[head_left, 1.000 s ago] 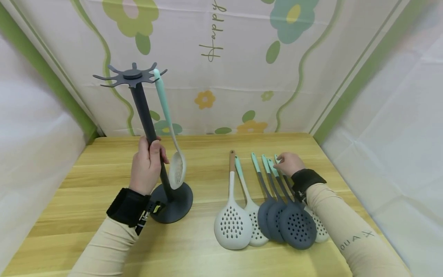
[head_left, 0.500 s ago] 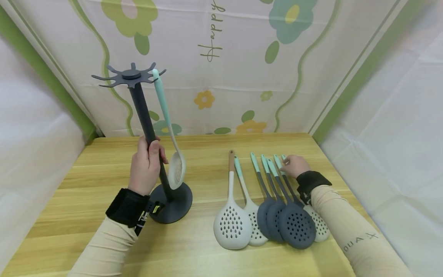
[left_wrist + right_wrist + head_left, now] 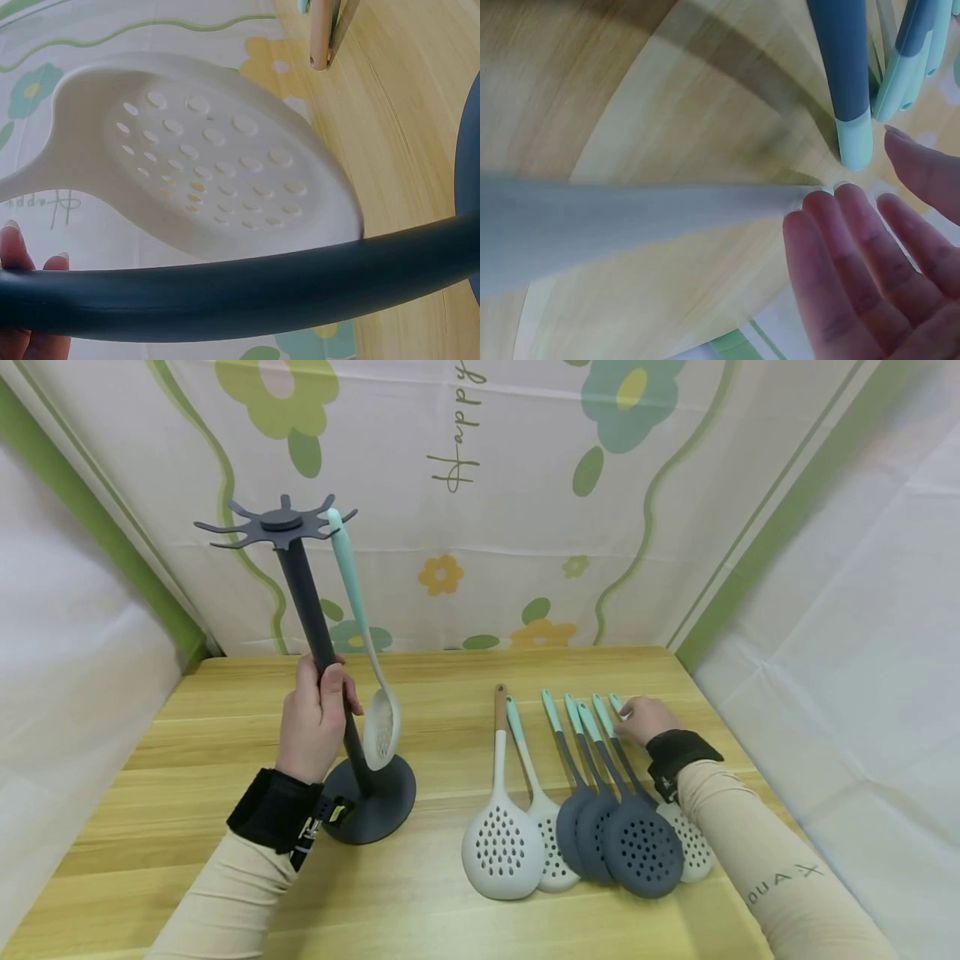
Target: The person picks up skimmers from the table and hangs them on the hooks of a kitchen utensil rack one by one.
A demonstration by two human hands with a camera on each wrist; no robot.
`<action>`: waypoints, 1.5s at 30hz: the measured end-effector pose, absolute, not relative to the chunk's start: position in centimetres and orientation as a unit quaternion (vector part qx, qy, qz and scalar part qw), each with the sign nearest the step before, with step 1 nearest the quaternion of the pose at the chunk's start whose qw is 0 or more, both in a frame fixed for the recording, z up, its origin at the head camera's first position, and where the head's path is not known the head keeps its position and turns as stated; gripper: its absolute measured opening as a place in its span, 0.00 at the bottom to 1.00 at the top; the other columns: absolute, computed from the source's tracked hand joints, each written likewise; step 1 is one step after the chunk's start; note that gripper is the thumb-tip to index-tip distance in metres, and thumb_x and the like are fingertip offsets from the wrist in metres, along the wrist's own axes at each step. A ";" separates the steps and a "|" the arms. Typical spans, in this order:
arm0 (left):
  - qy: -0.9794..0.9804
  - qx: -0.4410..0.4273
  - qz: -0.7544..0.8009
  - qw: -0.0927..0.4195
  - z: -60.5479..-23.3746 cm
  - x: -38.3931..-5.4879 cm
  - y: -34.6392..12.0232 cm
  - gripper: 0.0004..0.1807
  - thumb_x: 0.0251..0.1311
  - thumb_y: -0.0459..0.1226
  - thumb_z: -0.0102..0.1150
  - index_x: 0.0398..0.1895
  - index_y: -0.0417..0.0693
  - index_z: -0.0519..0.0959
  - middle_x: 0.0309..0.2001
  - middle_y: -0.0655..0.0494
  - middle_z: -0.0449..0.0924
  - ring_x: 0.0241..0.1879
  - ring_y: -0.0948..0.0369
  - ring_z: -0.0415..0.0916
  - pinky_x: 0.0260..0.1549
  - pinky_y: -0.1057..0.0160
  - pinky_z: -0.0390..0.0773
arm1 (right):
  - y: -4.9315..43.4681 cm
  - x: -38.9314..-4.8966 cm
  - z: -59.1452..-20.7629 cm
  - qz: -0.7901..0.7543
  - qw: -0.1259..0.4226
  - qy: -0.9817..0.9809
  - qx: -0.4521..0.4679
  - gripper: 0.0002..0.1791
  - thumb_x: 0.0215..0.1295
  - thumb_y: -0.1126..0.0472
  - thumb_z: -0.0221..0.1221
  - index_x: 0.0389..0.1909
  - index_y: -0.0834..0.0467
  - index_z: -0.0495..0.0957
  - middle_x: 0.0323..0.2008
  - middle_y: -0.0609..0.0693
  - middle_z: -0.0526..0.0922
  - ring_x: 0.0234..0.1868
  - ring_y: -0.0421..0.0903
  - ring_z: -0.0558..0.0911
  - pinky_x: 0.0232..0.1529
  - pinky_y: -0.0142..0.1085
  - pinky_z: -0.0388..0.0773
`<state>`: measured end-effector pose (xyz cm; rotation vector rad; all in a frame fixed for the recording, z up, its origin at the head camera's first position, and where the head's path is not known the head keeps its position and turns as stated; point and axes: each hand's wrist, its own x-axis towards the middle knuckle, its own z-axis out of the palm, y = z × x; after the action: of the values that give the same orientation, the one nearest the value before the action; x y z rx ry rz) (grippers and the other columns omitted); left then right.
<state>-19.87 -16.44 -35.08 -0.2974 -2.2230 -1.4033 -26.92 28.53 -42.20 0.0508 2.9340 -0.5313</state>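
In the head view my left hand (image 3: 311, 727) grips the pole of a dark grey utensil stand (image 3: 309, 606), fingers wrapped round it. A cream skimmer (image 3: 382, 731) with a mint handle hangs from one hook of its top; its perforated bowl fills much of the left wrist view. At the far right, my right hand (image 3: 647, 720) is at the mint handle end of a cream skimmer (image 3: 690, 839). The right wrist view has the fingertips right at the end of its pale stem (image 3: 645, 225), fingers nearly straight and the thumb apart. My forearm partly covers this skimmer.
Several dark grey skimmers (image 3: 643, 852) with mint handles lie overlapping to the left of my right hand. Beside them lie a white skimmer (image 3: 504, 852) with a brown handle end and a cream one (image 3: 553, 827). A flowered cloth (image 3: 450, 527) hangs behind the wooden table (image 3: 187, 760).
My right hand has moved right across the handle ends, from the dark skimmers to the rightmost cream one. The left hand stays on the pole.
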 end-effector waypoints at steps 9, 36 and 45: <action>-0.814 -0.108 -0.513 0.248 -35.0 -19.9 -16.4 0.15 0.78 0.39 0.38 0.53 0.33 0.66 0.28 0.48 0.73 0.23 0.67 0.74 0.29 0.72 0.74 | 29.4 -26.9 -41.8 -0.166 0.094 0.981 0.021 0.23 0.63 0.61 0.62 0.53 0.73 0.76 0.53 0.72 0.80 0.52 0.69 0.79 0.52 0.57 0.78; -0.819 -0.100 -0.512 0.240 -35.2 -19.9 -16.5 0.16 0.78 0.41 0.38 0.53 0.35 0.66 0.28 0.48 0.73 0.24 0.60 0.76 0.29 0.72 0.74 | 31.7 -26.2 -42.2 -0.238 0.179 0.952 0.077 0.20 0.59 0.63 0.66 0.44 0.75 0.77 0.37 0.66 0.82 0.27 0.49 0.82 0.26 0.38 0.85; -0.816 -0.106 -0.514 0.243 -35.1 -19.8 -16.5 0.18 0.78 0.43 0.38 0.53 0.34 0.66 0.28 0.49 0.73 0.23 0.70 0.73 0.30 0.72 0.73 | 31.8 -26.2 -42.2 -0.257 0.200 0.942 0.087 0.12 0.60 0.64 0.66 0.35 0.71 0.79 0.29 0.60 0.82 0.25 0.49 0.83 0.27 0.40 0.86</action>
<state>-19.81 -16.52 -35.14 -0.2896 -2.2297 -1.4054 -26.21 31.80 -42.16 0.2422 2.6316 -0.7173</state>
